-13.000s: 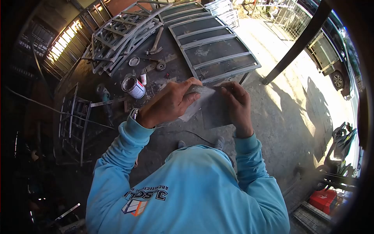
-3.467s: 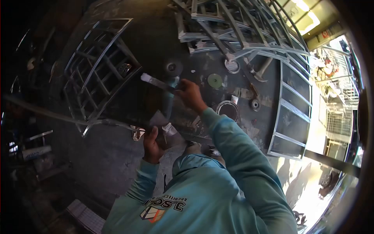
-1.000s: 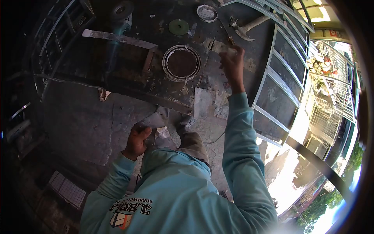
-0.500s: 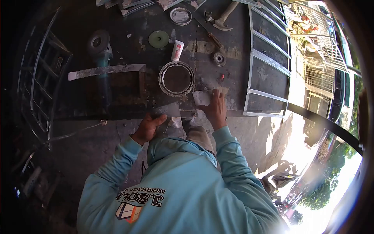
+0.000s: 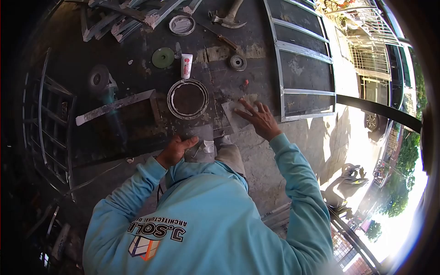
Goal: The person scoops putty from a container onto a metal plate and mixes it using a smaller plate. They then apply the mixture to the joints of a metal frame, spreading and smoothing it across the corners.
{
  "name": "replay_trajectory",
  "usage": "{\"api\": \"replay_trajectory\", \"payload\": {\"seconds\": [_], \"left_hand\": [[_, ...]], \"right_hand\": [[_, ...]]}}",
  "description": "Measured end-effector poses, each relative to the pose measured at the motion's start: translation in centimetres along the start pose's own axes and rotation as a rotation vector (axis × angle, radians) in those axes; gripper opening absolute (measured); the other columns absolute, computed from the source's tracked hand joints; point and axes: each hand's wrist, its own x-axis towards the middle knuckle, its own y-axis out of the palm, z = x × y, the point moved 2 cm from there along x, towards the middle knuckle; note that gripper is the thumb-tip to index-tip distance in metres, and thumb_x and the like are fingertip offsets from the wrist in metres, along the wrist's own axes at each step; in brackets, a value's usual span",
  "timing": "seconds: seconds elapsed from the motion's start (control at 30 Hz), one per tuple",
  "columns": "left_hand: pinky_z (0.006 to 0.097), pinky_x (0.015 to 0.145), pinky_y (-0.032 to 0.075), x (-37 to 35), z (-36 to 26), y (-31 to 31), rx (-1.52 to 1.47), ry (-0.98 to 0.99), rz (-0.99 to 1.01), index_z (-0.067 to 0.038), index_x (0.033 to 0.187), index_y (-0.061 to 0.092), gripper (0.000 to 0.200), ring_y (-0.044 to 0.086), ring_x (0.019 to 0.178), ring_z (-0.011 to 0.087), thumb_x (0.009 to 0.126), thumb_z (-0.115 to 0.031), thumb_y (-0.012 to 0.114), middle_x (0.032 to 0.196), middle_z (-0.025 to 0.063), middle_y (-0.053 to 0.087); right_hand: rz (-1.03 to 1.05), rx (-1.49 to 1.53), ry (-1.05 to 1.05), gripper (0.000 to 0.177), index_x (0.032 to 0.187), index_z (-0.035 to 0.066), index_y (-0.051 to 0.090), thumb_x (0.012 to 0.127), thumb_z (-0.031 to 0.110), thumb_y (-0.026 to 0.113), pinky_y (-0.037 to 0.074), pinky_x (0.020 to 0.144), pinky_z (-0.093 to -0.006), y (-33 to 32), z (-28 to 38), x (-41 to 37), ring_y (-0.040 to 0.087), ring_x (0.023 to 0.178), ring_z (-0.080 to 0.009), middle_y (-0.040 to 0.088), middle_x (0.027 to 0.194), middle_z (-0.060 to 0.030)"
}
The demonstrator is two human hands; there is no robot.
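My left hand (image 5: 173, 151) is closed on the edge of a thin grey sheet (image 5: 200, 134), thumb lying on top. A whitish, putty-like smear (image 5: 207, 146) sits on the sheet's near part. Over the table's front edge, my right hand (image 5: 263, 121) has its fingers spread. Its fingertips reach over a pale, flat rectangular piece (image 5: 232, 115) lying on the tabletop. Just beyond the left hand stands a round can (image 5: 188, 99) with a whitish, crusted rim. A white and red tube (image 5: 186, 66) lies behind it.
On the dark table (image 5: 137, 91) are a green disc (image 5: 163, 57), an angle grinder (image 5: 99, 80), a lid with pale paste (image 5: 182, 25), a hammer (image 5: 229, 16), a screwdriver (image 5: 227, 41) and a round wire wheel (image 5: 238, 62). A metal frame (image 5: 304, 51) lies at right; metal pieces (image 5: 137, 18) pile up behind.
My right hand has lifted off the pale piece and opened its fingers, moving right. My left hand keeps the grey sheet, now showing more of the smear. The camera view has shifted.
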Motion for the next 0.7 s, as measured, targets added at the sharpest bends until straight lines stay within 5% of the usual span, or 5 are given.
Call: {"api": "replay_trajectory", "payload": {"seconds": [0.23, 0.3, 0.43, 0.57, 0.7], "left_hand": [[0.0285, 0.092, 0.045, -0.3, -0.1, -0.9, 0.010, 0.016, 0.010, -0.006, 0.120, 0.057, 0.026, 0.056, 0.104, 0.0114, 0.096, -0.014, 0.055, 0.115, 0.0029, 0.061], [0.0286, 0.093, 0.045, -0.1, 0.2, -1.2, -0.044, -0.004, 0.032, -0.005, 0.121, 0.056, 0.027, 0.055, 0.106, 0.0119, 0.096, -0.014, 0.054, 0.117, 0.0034, 0.060], [0.0286, 0.092, 0.045, -0.1, 0.0, -0.9, 0.113, 0.119, 0.022, -0.005, 0.122, 0.056, 0.028, 0.055, 0.106, 0.0119, 0.096, -0.014, 0.054, 0.118, 0.0034, 0.059], [0.0283, 0.092, 0.045, 0.7, 0.2, -0.7, -0.055, 0.009, 0.018, -0.004, 0.120, 0.058, 0.027, 0.057, 0.102, 0.0117, 0.095, -0.014, 0.055, 0.113, 0.0027, 0.063], [0.0280, 0.089, 0.045, 1.3, 0.5, -0.2, -0.022, -0.044, 0.047, -0.005, 0.110, 0.065, 0.022, 0.058, 0.098, 0.0100, 0.093, -0.018, 0.060, 0.108, 0.0022, 0.066]], "right_hand": [[-0.313, 0.290, -0.064, 0.025, 0.101, 0.009, 0.061, 0.077, 0.003, 0.062, 0.045, 0.083, -0.0409, -6.6, 2.3, -3.0, 0.055, 0.097, -0.0309, 0.060, 0.115, -0.0090], [-0.203, 0.789, 0.579, 0.008, 0.086, 0.002, 0.052, 0.082, 0.006, 0.058, 0.045, 0.069, -0.0339, -6.7, 0.9, -4.7, 0.054, 0.076, -0.0235, 0.057, 0.082, -0.0109], [-0.481, 0.949, 0.658, 0.011, 0.083, 0.002, 0.043, 0.085, 0.008, 0.051, 0.039, 0.059, -0.0299, -4.0, -2.0, -4.1, 0.035, 0.066, -0.0129, 0.037, 0.069, -0.0092], [-0.216, 0.623, 0.688, 0.012, 0.089, 0.003, 0.051, 0.085, 0.012, 0.058, 0.048, 0.063, -0.0435, -3.3, -0.7, -1.8, 0.063, 0.072, -0.0375, 0.062, 0.077, -0.0201], [0.053, 0.433, 0.601, 0.016, 0.098, 0.007, 0.056, 0.083, 0.010, 0.059, 0.048, 0.068, -0.0511, -1.5, 0.7, -0.7, 0.060, 0.084, -0.0453, 0.065, 0.089, -0.0233]]}}
